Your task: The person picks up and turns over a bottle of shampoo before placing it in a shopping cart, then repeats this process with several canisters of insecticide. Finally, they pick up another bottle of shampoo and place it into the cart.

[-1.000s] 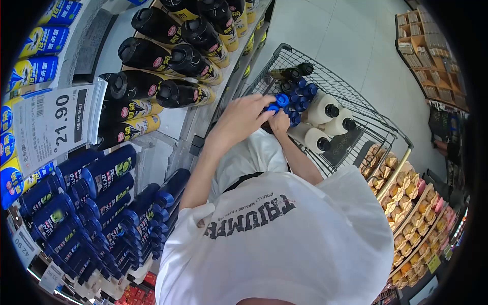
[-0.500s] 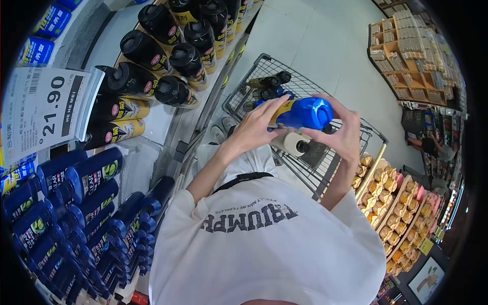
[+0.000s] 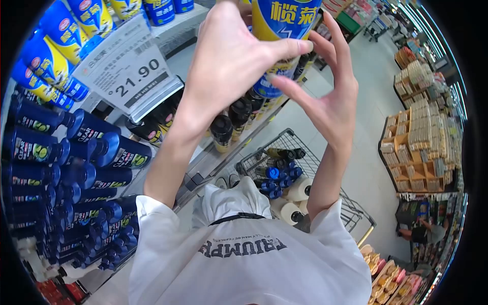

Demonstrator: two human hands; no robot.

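A blue and yellow spray can (image 3: 286,21) with Chinese lettering is raised at the top of the view, its upper end cut off by the frame edge. My left hand (image 3: 231,56) grips it from the left, thumb laid across its front. On the other side my right hand (image 3: 330,86) has its thumb against the can's lower part and fingers curved at its right edge. Below the hands stands a wire shopping cart (image 3: 356,209), holding several dark and blue-capped cans (image 3: 274,174) and white bottles (image 3: 291,212).
Left of me, shelves carry dark blue CLEAR bottles (image 3: 30,145), blue-yellow cans (image 3: 63,33) and black-capped cans (image 3: 222,131). A price tag (image 3: 129,71) reading 21.90 juts out. Wooden display racks (image 3: 419,145) stand to the right, with a person (image 3: 432,231) farther off.
Both hands have lifted the spray can upward and away from above the cart, and its printed side now faces me. My view has tilted up, showing more of the shop.
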